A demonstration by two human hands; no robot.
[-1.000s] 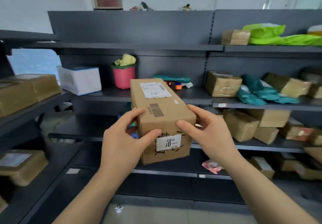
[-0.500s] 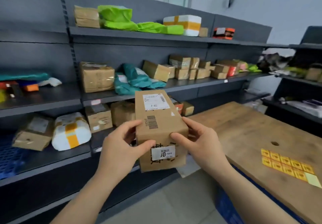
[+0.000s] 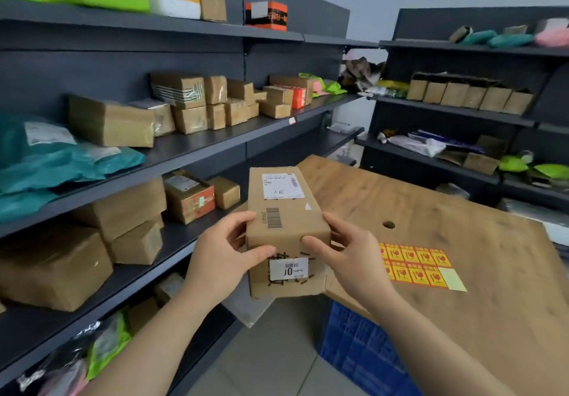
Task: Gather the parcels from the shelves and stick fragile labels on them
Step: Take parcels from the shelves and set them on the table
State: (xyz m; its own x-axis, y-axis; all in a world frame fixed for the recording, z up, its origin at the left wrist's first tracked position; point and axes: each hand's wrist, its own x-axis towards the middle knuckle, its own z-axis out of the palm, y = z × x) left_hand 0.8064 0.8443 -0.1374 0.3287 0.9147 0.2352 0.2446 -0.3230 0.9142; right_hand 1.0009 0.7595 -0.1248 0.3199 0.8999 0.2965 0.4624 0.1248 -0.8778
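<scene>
A long brown cardboard parcel (image 3: 288,211) with white shipping labels is held in the air in front of me. My left hand (image 3: 223,254) grips its near left corner, and my right hand (image 3: 348,252) grips its near right corner. It hangs over the left edge of a wooden table (image 3: 446,211). On that table, to the right of my right hand, lies a sheet of yellow and red fragile labels (image 3: 415,265).
Dark metal shelves (image 3: 191,146) on the left carry several cardboard boxes and teal and green mailer bags. More shelves (image 3: 462,112) with boxes and bags stand behind the table. A blue crate (image 3: 357,343) sits under the table.
My view has swung right from the shelves toward the wooden table. The parcel stays gripped in both hands and now hangs at the table's left edge, closer to the label sheet.
</scene>
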